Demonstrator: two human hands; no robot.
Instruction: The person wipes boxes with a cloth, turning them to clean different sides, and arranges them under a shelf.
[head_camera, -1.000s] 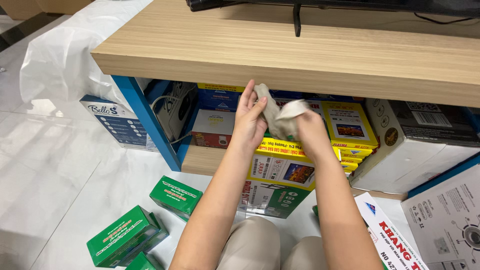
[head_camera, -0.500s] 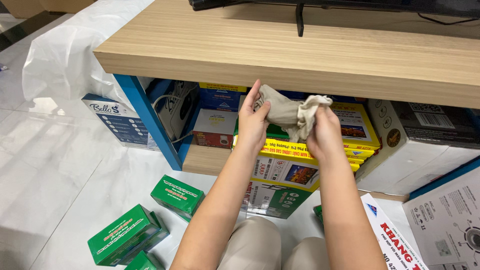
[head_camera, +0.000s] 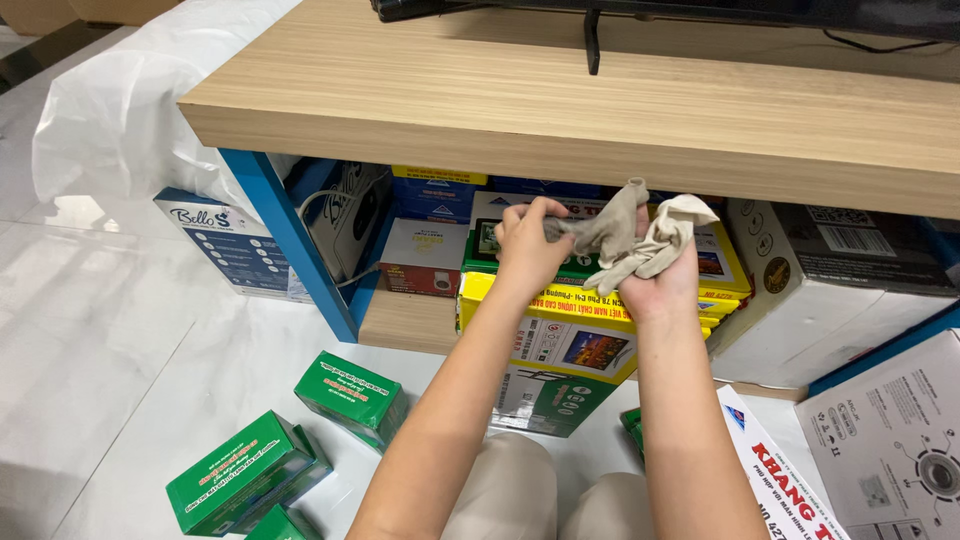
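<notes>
Now both hands, left hand (head_camera: 527, 243), right hand (head_camera: 663, 283), grip beige cloth (head_camera: 628, 232).

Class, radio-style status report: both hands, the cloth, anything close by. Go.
Left hand and right hand both gripping beige cloth, bunched, held in air. Wooden shelf just above; stacked boxes right behind.

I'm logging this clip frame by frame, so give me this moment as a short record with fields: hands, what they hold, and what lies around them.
left hand: pinches one end of the beige cloth
right hand: bunches the rest of the cloth in its palm
place of hands: raised in front of the wooden shelf's edge
under shelf: yellow flat boxes stacked, white box at right
floor: green boxes at left on pale tiles
frame: blue shelf leg
</notes>
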